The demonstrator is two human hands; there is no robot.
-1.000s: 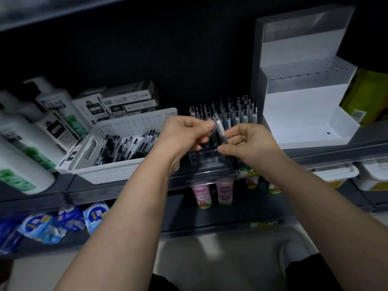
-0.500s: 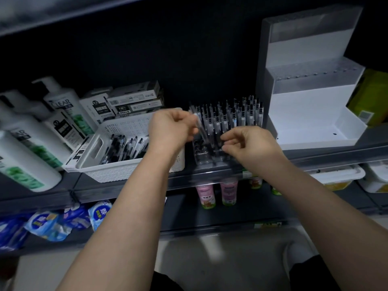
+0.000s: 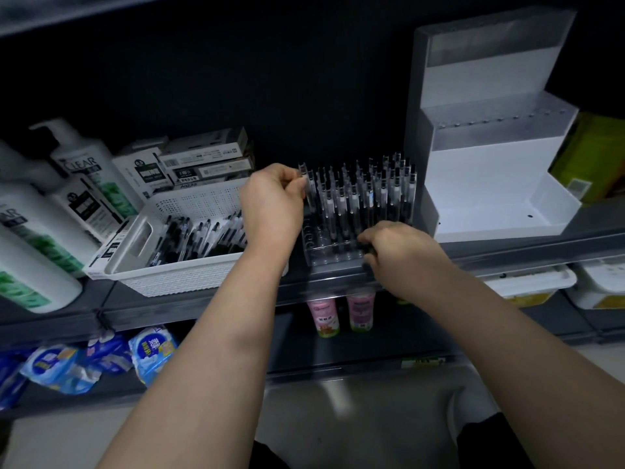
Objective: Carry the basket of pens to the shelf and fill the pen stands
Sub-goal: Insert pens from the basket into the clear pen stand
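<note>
Pen (image 3: 308, 187) pinched by L hand (image 3: 270, 204) at pen stand (image 3: 333, 260); R hand (image 3: 399, 252) at front.

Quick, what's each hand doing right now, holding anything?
Left hand: pinching a pen at the left edge of the pen stand.
Right hand: fingers curled at the stand's front; grip cannot be told.

You stand in a shop: dark grey metal shelf (image 3: 189, 308) stocked; white pump shampoo bottles (image 3: 84, 170) at its left, blue-white packets (image 3: 152, 350) below it.
</note>
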